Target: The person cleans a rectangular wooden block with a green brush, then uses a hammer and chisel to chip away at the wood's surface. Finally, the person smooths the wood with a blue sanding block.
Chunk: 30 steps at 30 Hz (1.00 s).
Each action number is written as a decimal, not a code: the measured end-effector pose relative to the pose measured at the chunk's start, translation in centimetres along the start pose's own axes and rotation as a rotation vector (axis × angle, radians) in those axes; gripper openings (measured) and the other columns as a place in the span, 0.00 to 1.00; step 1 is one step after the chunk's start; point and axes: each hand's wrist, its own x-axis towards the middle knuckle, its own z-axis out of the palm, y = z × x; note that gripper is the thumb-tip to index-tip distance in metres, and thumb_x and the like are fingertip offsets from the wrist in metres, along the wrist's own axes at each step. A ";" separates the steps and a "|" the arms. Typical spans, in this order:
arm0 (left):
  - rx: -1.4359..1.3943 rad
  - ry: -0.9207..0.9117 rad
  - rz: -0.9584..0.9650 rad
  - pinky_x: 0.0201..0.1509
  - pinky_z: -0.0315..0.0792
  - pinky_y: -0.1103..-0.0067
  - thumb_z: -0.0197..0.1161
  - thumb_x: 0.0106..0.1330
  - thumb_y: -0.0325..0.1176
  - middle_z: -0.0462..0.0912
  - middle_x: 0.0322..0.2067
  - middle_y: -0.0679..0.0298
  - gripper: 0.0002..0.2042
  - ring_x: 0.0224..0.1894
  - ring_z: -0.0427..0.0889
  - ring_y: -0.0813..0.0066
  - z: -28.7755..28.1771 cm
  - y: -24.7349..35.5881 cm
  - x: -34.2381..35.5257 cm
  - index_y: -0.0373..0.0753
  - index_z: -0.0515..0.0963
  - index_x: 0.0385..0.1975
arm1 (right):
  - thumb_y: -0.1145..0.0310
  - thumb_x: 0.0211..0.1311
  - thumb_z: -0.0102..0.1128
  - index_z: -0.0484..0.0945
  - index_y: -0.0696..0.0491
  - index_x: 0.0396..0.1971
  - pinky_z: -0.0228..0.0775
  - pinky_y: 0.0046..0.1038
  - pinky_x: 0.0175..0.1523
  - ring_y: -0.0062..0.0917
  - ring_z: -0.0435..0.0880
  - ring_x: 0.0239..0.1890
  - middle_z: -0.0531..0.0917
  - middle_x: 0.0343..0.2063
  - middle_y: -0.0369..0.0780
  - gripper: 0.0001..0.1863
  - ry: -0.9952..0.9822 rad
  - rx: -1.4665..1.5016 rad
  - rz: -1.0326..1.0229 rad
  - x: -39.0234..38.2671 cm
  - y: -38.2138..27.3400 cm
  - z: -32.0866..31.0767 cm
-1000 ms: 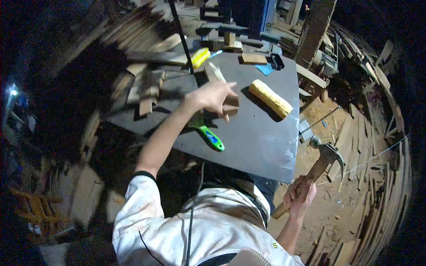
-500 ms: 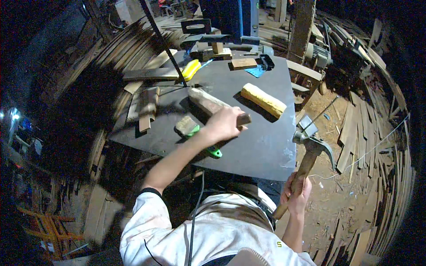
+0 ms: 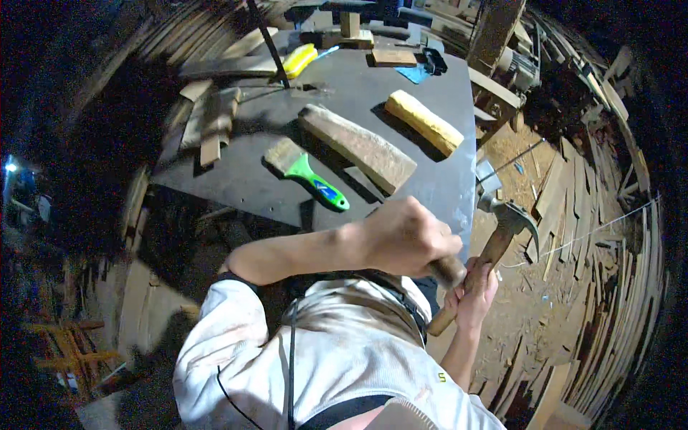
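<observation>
My left hand (image 3: pixel 408 236) is closed on a tool with a brown cylindrical handle (image 3: pixel 446 271); the rest of it is mostly hidden. It is raised over the near edge of the grey tabletop (image 3: pixel 265 201). My right hand (image 3: pixel 473 294), off the table's right edge, grips a wooden-handled claw hammer (image 3: pixel 512 218), head up. On the tabletop lie a long pale wood block (image 3: pixel 365 150), a green-handled brush (image 3: pixel 315 183) to its left, and a shorter yellowish wood piece (image 3: pixel 423 122) to its right.
A dark toothed blade (image 3: pixel 269 50) stands beside a yellow object (image 3: pixel 301 61). Wood offcuts (image 3: pixel 215 122) lie at left, a small board (image 3: pixel 394 56) and blue item (image 3: pixel 412 73) at back. A motor (image 3: pixel 523 68) and piled planks (image 3: pixel 588 215) are at right.
My left hand has left the long block and moved toward me and right, now near the right hand, holding the handled tool. The hammer remains in my right hand.
</observation>
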 end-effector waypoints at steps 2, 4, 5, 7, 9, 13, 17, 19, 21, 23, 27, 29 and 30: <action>-0.014 0.043 0.039 0.26 0.76 0.71 0.69 0.47 0.37 0.79 0.20 0.63 0.12 0.24 0.85 0.64 0.8 -0.1 0.3 0.43 0.72 0.20 | 0.45 0.72 0.52 0.69 0.55 0.38 0.56 0.22 0.12 0.16 0.64 0.10 0.68 0.14 0.33 0.23 0.020 0.009 0.014 -0.3 -0.6 0.3; -0.043 0.107 0.063 0.26 0.76 0.69 0.69 0.50 0.39 0.78 0.17 0.62 0.12 0.23 0.84 0.61 1.8 -0.7 0.6 0.43 0.72 0.20 | 0.45 0.72 0.51 0.69 0.54 0.38 0.56 0.22 0.12 0.17 0.63 0.09 0.67 0.13 0.33 0.24 0.037 0.005 0.015 -0.3 -0.9 0.3; -0.064 0.122 0.060 0.26 0.76 0.68 0.69 0.51 0.39 0.79 0.17 0.61 0.12 0.23 0.84 0.60 2.1 -1.1 0.7 0.42 0.73 0.20 | 0.45 0.72 0.50 0.68 0.54 0.38 0.56 0.23 0.12 0.17 0.63 0.08 0.66 0.13 0.33 0.24 0.045 0.000 0.010 -0.3 -0.9 0.2; -0.107 0.153 0.052 0.27 0.76 0.67 0.68 0.54 0.40 0.80 0.18 0.60 0.12 0.24 0.84 0.59 2.4 -1.8 0.9 0.42 0.73 0.21 | 0.44 0.73 0.49 0.68 0.54 0.38 0.57 0.24 0.11 0.18 0.63 0.08 0.66 0.12 0.33 0.24 0.057 -0.005 0.011 -0.3 -0.9 0.1; -0.089 0.159 0.004 0.29 0.76 0.66 0.68 0.56 0.41 0.81 0.20 0.58 0.12 0.25 0.85 0.57 2.3 -2.2 1.1 0.41 0.75 0.22 | 0.44 0.73 0.47 0.68 0.54 0.37 0.57 0.24 0.11 0.18 0.62 0.08 0.65 0.12 0.33 0.25 0.067 -0.002 0.017 -0.2 -1.0 0.1; -0.096 0.281 -0.020 0.27 0.74 0.64 0.68 0.58 0.40 0.78 0.18 0.58 0.13 0.23 0.82 0.55 2.4 -2.8 1.5 0.41 0.72 0.20 | 0.43 0.74 0.45 0.67 0.52 0.38 0.52 0.22 0.11 0.16 0.59 0.08 0.65 0.14 0.33 0.24 0.016 -0.028 -0.032 -0.1 -0.9 0.3; -0.119 0.429 -0.052 0.25 0.72 0.63 0.68 0.59 0.40 0.74 0.16 0.57 0.16 0.21 0.80 0.54 2.2 -3.5 2.0 0.40 0.70 0.19 | 0.44 0.74 0.45 0.67 0.52 0.37 0.52 0.21 0.11 0.17 0.59 0.08 0.66 0.15 0.34 0.23 0.028 -0.014 -0.041 0.4 -1.6 0.2; -0.125 0.463 -0.123 0.27 0.73 0.63 0.68 0.56 0.38 0.76 0.17 0.56 0.13 0.22 0.81 0.53 1.7 -3.8 2.4 0.40 0.71 0.20 | 0.43 0.73 0.46 0.67 0.52 0.38 0.53 0.21 0.11 0.17 0.60 0.08 0.67 0.16 0.34 0.24 0.082 -0.038 -0.094 0.8 -2.5 0.3; -0.144 0.485 -0.229 0.30 0.76 0.62 0.67 0.50 0.36 0.79 0.18 0.55 0.09 0.24 0.83 0.52 0.9 -4.0 2.8 0.41 0.74 0.20 | 0.42 0.71 0.48 0.68 0.52 0.40 0.54 0.22 0.11 0.18 0.61 0.09 0.69 0.17 0.35 0.25 0.128 -0.118 -0.232 1.2 -4.0 0.5; -0.160 0.553 -0.243 0.29 0.75 0.62 0.68 0.50 0.37 0.77 0.16 0.56 0.10 0.23 0.82 0.52 1.0 -4.7 3.1 0.42 0.73 0.20 | 0.41 0.66 0.56 0.71 0.50 0.49 0.56 0.22 0.10 0.19 0.64 0.10 0.77 0.27 0.37 0.27 0.028 0.066 -0.330 2.0 -5.1 -2.1; -0.185 0.606 -0.238 0.29 0.76 0.61 0.69 0.48 0.36 0.78 0.17 0.57 0.10 0.24 0.83 0.53 0.8 -4.9 2.9 0.42 0.73 0.21 | 0.43 0.67 0.57 0.71 0.50 0.49 0.57 0.21 0.10 0.17 0.63 0.11 0.77 0.28 0.37 0.26 0.010 0.267 -0.536 2.1 -9.8 -4.9; -0.227 0.643 -0.218 0.30 0.76 0.61 0.69 0.47 0.36 0.78 0.17 0.57 0.10 0.24 0.83 0.53 1.1 -5.1 3.1 0.41 0.73 0.21 | 0.43 0.68 0.56 0.72 0.51 0.46 0.57 0.22 0.10 0.17 0.62 0.10 0.74 0.25 0.36 0.24 0.003 0.198 -0.718 1.1 -12.7 -3.2; -0.209 0.651 -0.217 0.29 0.75 0.63 0.69 0.48 0.35 0.78 0.17 0.57 0.10 0.24 0.83 0.54 1.2 -5.1 3.1 0.41 0.73 0.21 | 0.43 0.68 0.55 0.72 0.51 0.44 0.57 0.22 0.10 0.17 0.62 0.10 0.73 0.23 0.36 0.24 -0.040 0.166 -0.797 0.8 -13.8 -2.4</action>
